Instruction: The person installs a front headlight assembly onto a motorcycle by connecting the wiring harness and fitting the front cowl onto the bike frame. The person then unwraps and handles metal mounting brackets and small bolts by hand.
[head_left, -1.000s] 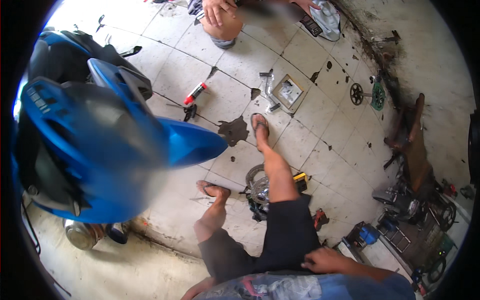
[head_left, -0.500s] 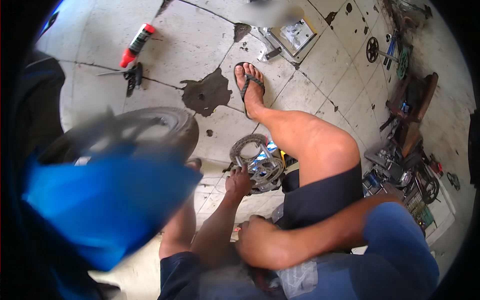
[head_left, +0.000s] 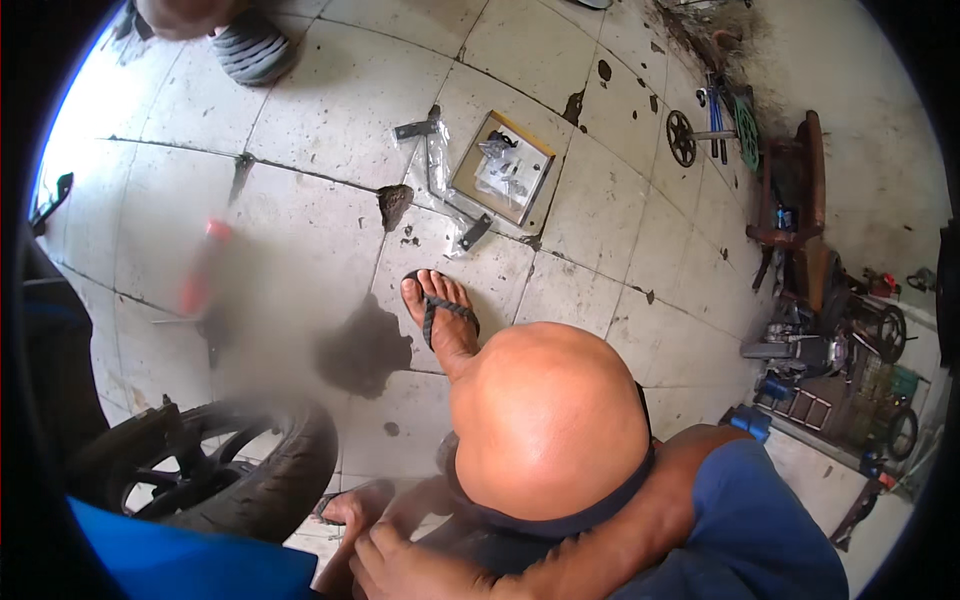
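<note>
My right hand (head_left: 415,568) is low in the view, in front of my lap. Its fingers are bent and close together, and whatever they may hold is hidden. My left forearm (head_left: 412,503) shows as a blur beside my raised right knee. The knee covers the left hand, so its fingers cannot be seen. To the left, a spoked motorcycle wheel with a black tyre (head_left: 300,465) is nearest to the hands. A glossy blue panel (head_left: 190,555) lies below it at the lower left.
A shallow tray (head_left: 541,185) with bagged small parts is on the tiles, beside dark brackets in clear plastic (head_left: 436,180). A blurred red bottle (head_left: 205,265) lies left. Another person's shoe (head_left: 250,48) stands top left. Wheels, a brown bench (head_left: 812,190) and machine parts line the right.
My view has shifted, and the tray and bottle sit lower. My knee now hides the metal discs that my left hand was touching. My right hand appears lower and further left.
</note>
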